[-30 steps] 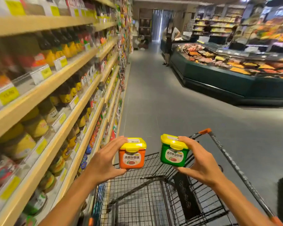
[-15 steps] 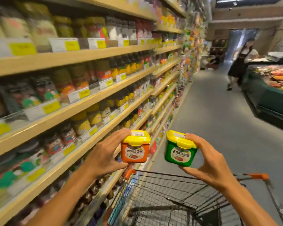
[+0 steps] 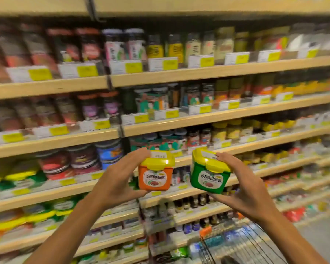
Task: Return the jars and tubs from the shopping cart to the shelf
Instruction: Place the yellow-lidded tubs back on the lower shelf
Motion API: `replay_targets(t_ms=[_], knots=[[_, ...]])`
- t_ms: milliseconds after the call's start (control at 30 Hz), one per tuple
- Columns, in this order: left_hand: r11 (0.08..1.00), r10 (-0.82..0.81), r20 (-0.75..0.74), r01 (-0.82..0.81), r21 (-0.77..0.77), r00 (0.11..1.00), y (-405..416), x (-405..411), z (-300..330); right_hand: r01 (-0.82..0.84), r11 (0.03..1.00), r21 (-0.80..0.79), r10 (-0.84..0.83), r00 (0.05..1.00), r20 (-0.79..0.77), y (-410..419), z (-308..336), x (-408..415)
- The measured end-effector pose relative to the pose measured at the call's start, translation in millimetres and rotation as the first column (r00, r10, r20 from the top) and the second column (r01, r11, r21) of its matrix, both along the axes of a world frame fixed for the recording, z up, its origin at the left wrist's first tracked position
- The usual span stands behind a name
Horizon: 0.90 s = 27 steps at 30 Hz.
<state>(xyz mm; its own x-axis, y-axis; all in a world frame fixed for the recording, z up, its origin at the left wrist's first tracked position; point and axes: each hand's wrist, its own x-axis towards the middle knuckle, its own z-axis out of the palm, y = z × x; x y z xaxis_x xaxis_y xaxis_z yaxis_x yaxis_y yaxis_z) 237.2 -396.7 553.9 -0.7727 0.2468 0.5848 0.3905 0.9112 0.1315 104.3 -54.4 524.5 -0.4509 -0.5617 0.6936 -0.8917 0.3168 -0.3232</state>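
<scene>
At nine o'clock from the hands, on the shelf [image 3: 51, 195] level with them, sits a blurred row of green and yellow tubs [image 3: 17, 180] — by their colours these look like the same kind, so that seems the likely home for what is being carried. The left hand [image 3: 114, 185] pinches the orange tub [image 3: 155, 173], thumb under its base and fingers curled over the yellow lid. Just beside it, at three o'clock and not touching, the green tub [image 3: 210, 174] is pinched the same way by the right hand [image 3: 246, 195], tilted a little toward the left. Both tubs are held up in front of the shelves, clear of the cart [image 3: 242, 244], whose wire edge shows at five o'clock.

To do this well, I would match each label to its row before reaching — blur hides the price tags, so the exact slot cannot be told. Level the green tub, set one down at a time, base flat on the board, label facing out, and slide it back without knocking the neighbouring jars [image 3: 78, 161].
</scene>
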Motion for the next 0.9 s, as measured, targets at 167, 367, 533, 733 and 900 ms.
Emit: replay_targets(t_ms=[167,367,533,733,900], knots=[[0.986,0.168,-0.043,-0.168,-0.006,0.985,-59,89,4,-0.149,0.989,0.010,0.150,0.986,-0.070,-84,7,31],[0.954,0.298,-0.072,-0.295,0.049,0.952,-130,204,2,-0.259,0.966,0.005,0.258,0.959,-0.121,-196,10,93],[0.931,0.360,-0.105,-0.351,0.096,0.927,-189,292,4,-0.336,0.942,-0.018,0.334,0.939,-0.089,-288,2,160],[0.906,0.423,-0.128,-0.414,0.092,0.897,-246,361,1,-0.372,0.928,0.017,0.372,0.925,-0.077,-363,-4,218],[0.893,0.449,-0.118,-0.439,0.099,0.886,-276,387,-8,-0.371,0.927,0.050,0.374,0.926,-0.054,-402,-9,235]])
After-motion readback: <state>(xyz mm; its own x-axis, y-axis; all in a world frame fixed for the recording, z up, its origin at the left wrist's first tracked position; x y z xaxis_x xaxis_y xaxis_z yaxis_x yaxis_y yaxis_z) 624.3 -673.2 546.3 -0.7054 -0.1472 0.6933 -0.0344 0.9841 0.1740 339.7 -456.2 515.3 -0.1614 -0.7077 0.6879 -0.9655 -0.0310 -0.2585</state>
